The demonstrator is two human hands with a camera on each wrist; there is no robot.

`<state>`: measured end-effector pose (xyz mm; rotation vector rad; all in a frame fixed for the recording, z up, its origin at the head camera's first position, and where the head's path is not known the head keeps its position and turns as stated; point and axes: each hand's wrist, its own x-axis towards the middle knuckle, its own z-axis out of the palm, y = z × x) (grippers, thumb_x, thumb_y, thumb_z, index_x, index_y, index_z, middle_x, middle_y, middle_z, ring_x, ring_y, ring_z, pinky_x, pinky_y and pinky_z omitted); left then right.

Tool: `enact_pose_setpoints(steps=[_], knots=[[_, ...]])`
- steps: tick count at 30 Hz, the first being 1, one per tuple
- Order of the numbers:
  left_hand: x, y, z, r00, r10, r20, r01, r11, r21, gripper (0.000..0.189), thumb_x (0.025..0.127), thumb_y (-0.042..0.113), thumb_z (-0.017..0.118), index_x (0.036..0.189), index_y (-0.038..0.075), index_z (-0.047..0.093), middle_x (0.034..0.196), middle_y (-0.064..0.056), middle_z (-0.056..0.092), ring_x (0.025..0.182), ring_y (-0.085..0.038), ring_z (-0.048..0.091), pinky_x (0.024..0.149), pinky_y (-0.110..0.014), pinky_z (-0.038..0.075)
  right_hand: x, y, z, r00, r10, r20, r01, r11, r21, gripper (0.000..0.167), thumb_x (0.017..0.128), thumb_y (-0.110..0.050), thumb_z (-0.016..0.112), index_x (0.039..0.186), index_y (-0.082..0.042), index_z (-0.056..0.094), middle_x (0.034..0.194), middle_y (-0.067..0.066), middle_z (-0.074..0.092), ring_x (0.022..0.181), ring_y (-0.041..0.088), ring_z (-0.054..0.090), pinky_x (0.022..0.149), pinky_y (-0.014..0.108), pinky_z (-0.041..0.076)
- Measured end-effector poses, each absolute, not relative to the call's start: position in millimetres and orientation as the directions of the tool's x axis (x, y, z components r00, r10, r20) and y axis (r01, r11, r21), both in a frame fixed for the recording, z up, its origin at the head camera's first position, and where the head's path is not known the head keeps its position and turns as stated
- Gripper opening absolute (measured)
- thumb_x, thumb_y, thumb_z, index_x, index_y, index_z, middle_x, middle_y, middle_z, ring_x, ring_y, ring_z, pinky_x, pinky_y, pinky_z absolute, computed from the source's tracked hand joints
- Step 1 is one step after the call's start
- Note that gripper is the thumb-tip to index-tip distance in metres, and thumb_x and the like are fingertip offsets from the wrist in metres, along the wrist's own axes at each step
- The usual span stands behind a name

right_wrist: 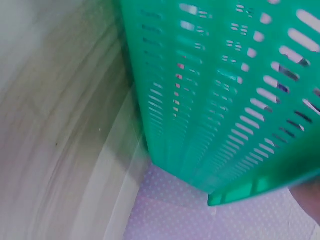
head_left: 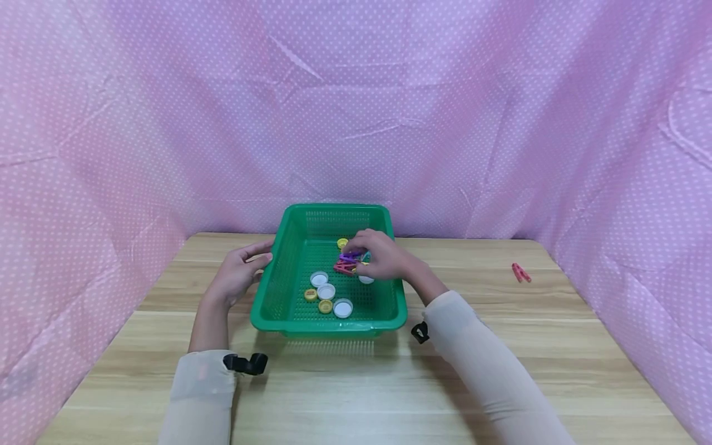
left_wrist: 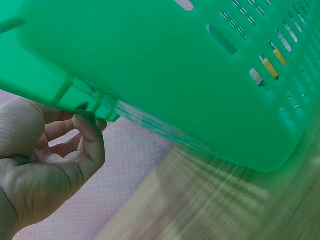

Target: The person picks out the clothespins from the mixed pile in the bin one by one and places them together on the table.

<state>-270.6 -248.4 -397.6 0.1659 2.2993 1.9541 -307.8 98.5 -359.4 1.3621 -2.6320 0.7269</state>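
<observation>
A green plastic basket (head_left: 329, 325) stands on the table with its near side toward me. My left hand (head_left: 236, 276) pinches its left rim between thumb and fingers, as the left wrist view shows from below. Inside, my right hand (head_left: 381, 254) reaches down over a small pile of clothespins, its fingers bent around them. Purple clothespins (head_left: 349, 257) lie between its thumb and fingertips, with a red clothespin (head_left: 343, 267) just beside. I cannot tell whether the right hand grips any of them. In the right wrist view the basket wall hides most of this hand.
White caps (head_left: 326, 292) and yellow caps (head_left: 325, 306) lie on the basket floor nearer me. Another yellow cap (head_left: 342, 243) sits farther back. One red clothespin (head_left: 521, 272) lies on the wooden table (head_left: 473, 266) at the right. A pink dotted cloth (head_left: 356, 123) hangs behind.
</observation>
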Motion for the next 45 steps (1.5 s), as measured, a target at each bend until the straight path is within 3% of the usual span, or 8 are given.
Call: enact_pose_setpoints(steps=[14,25,36,45], knots=[[-271.2,-249.0,-399.4,-0.988,0.155,-0.018,0.008,0.165,0.986,0.051,0.107,0.024,0.058,0.154,0.009,0.046,0.154,-0.015,0.047,0.108,-0.010,0.064,0.091,-0.026,0.056,-306.0,137.6,-356.8,-0.677,-0.620,0.397,-0.735,0.533,-0.420,0.033,0.085,-0.005,0.072,0.118,-0.006,0.075,0.108,0.005,0.069,0.096,0.023,0.061,0.083,0.046,0.055],[-273.0,-248.9,-401.6,-0.987,0.160,-0.022,0.007,0.176,0.984,0.053,0.107,0.027,0.059,0.155,0.009,0.046,0.154,-0.013,0.047,0.109,-0.010,0.064,0.092,-0.025,0.056,-298.3,177.3,-367.2,-0.720,-0.500,0.482,-0.693,0.565,-0.448,0.031,0.086,-0.003,0.075,0.117,-0.005,0.074,0.106,0.006,0.071,0.096,0.023,0.063,0.086,0.041,0.055],[-272.9,-249.2,-401.2,-0.985,0.170,-0.018,0.011,0.169,0.986,0.051,0.107,0.026,0.058,0.154,0.008,0.047,0.152,-0.015,0.049,0.110,-0.011,0.065,0.093,-0.027,0.056,-298.5,213.7,-369.1,-0.800,-0.423,0.426,-0.597,0.634,-0.492,0.029,0.090,-0.001,0.073,0.118,0.002,0.072,0.109,0.015,0.071,0.096,0.032,0.065,0.089,0.050,0.057],[-274.4,-249.8,-400.7,-0.986,0.168,-0.016,0.014,0.173,0.985,0.052,0.108,0.024,0.057,0.155,0.008,0.045,0.153,-0.015,0.047,0.109,-0.009,0.065,0.092,-0.026,0.056,-304.2,248.0,-373.3,-0.902,-0.305,0.306,-0.430,0.699,-0.571,0.035,0.095,-0.008,0.073,0.128,0.003,0.068,0.114,0.020,0.069,0.105,0.037,0.065,0.092,0.053,0.055]])
